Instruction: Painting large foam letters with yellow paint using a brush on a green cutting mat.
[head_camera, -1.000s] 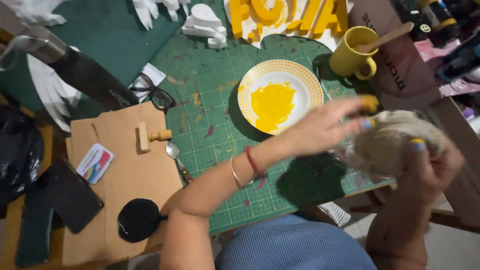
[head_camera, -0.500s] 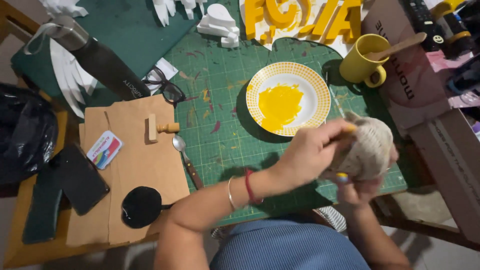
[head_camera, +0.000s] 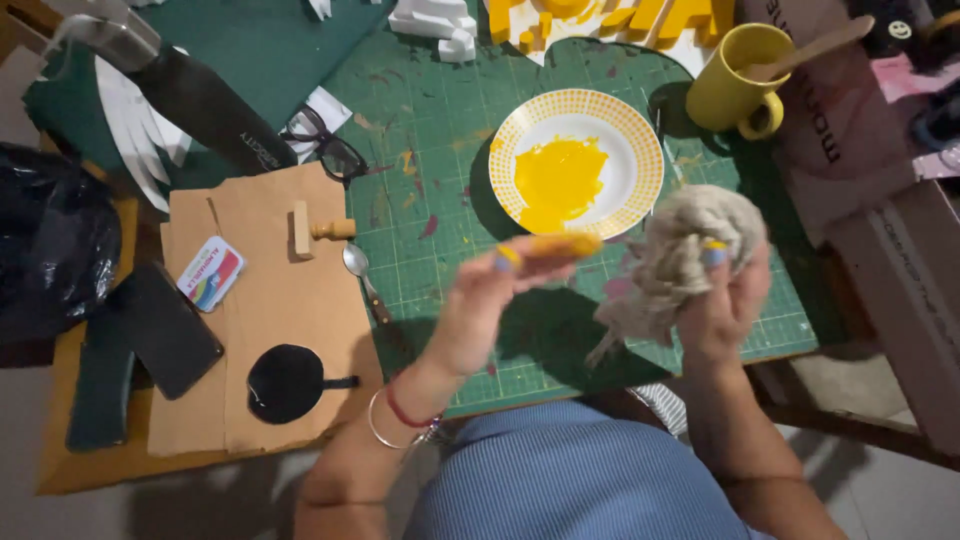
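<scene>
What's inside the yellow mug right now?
A flat wooden stick leans out of the yellow mug, its end pointing right. The mug's wall hides the stick's lower part and whatever else is inside.

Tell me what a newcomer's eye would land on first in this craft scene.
First, the plate with a yellow dotted rim and a pool of bright yellow paint, on the green cutting mat. Just below it, the left hand shows paint-covered fingers, while the right hand grips a bunched beige rag. A yellow mug with a wooden stick stands at the plate's upper right.
</scene>
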